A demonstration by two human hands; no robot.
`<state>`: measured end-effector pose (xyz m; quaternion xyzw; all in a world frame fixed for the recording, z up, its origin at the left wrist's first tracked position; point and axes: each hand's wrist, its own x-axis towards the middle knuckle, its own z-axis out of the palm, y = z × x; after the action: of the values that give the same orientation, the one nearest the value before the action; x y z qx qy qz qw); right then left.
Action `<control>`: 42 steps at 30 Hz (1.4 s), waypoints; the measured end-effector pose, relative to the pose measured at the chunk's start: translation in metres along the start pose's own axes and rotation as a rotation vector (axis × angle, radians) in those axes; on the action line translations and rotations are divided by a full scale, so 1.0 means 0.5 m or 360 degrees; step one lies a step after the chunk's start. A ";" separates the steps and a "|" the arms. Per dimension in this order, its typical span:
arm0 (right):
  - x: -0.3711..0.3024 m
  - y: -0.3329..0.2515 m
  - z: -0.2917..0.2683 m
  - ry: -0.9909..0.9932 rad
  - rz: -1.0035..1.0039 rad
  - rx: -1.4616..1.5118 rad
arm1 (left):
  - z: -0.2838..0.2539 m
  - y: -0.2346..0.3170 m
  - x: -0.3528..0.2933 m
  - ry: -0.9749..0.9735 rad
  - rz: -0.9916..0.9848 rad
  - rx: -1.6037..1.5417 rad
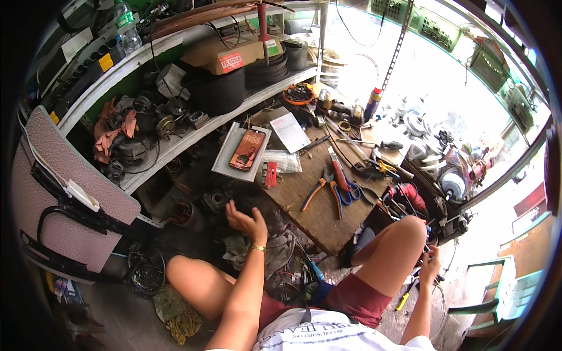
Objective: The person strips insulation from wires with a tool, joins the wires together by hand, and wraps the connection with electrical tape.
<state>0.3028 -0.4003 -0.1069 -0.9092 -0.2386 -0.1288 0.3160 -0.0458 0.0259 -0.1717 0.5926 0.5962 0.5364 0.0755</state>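
Observation:
My left hand (246,223) is raised above the floor in front of me, its fingers apart and nothing in it. Close beyond it lies a dark, greasy metal part (215,200), and a grey rag (260,251) is beneath the wrist. Out beside my right knee, my right hand (431,264) is closed; a thin dark piece shows at its fingertips, too small to name. Below that hand a yellow-handled tool (402,301) rests on the floor. On the low wooden table (313,196) are orange-and-blue pliers (328,190), blue-handled scissors (350,193) and a red-handled cutter (338,172).
A phone (247,149) rests on a pale flat box (225,167) at the table's left corner. Shelves (175,151) with motor parts and a black bucket (218,93) stand behind. A pink chair back (52,175) is at left, a green-framed chair (503,286) at right.

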 end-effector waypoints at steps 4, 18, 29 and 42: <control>-0.077 0.042 0.018 -0.0322 0.0148 -0.0098 | -0.030 -0.107 -0.070 -0.0531 -0.0877 0.0572; -0.261 0.280 -0.010 -0.0918 0.0694 -0.0043 | 0.029 -0.364 -0.147 -0.1826 -0.0237 0.0360; -0.275 0.309 0.020 -0.0932 0.0681 0.0041 | -0.135 0.028 0.222 -0.2234 -0.0082 -0.0575; -0.004 0.252 -0.044 -0.0312 0.0241 0.0249 | -0.174 0.131 0.221 -0.2065 -0.0892 -0.1259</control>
<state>0.3641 -0.5015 -0.1555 -0.9053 -0.2083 0.0038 0.3701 -0.0995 0.0471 -0.0275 0.5437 0.3261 0.2181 0.7419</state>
